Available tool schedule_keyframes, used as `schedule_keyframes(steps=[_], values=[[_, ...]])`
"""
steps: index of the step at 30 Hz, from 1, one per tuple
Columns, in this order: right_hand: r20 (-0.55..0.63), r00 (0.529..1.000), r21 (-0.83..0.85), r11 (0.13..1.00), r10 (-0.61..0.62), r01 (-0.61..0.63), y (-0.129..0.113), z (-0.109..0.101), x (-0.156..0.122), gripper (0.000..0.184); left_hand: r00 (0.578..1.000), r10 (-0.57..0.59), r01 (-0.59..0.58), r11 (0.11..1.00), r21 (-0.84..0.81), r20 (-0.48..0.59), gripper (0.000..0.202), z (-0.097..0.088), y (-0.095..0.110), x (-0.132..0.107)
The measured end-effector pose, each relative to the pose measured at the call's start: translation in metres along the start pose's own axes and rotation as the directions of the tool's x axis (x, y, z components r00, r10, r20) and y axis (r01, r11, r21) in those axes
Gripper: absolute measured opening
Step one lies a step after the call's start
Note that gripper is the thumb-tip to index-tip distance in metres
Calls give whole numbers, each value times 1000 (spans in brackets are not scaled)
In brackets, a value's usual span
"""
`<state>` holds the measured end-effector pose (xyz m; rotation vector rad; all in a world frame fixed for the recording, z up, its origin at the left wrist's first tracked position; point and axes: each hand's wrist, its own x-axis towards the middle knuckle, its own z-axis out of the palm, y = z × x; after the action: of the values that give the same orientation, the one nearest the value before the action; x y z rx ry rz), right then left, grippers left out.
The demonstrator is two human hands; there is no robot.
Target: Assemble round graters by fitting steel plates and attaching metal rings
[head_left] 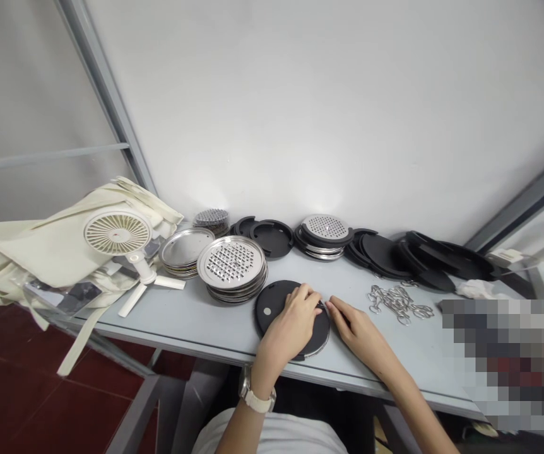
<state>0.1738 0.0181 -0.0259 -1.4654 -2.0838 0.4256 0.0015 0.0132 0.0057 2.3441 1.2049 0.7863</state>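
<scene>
- Disc (274, 301), black, round, without a long axis: lying flat on the surface (182, 325), just beside its near edge.
- Left hand (295, 318): lying across the disc's middle, bent fingers pointing toward the right rim; whether they are pinching anything, cannot tell.
- Right hand (360, 328): resting right of the disc, fingertips apparently touching that rim, near the left fingertips; clasp or mere contact, cannot tell.
- Relation: disc lying under the left palm, the nearer hand, and leftward of the right.
- Grater stack (231, 265): standing beyond the disc, toward the far left corner.
- Wire loops (399, 304): lying heaped right of the right hand.
</scene>
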Motion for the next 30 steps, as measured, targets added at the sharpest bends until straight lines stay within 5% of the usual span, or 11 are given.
schedule_keyframes(steps=[16,30], values=[[-10,998,-32,998,56,-56,-8,4,0,26,1000,5,-6,996,94,13,20,1,2,-1],[12,1000,15,1000,7,-7,-5,-1,-1,30,1000,-16,16,1000,8,20,18,0,2,0]])
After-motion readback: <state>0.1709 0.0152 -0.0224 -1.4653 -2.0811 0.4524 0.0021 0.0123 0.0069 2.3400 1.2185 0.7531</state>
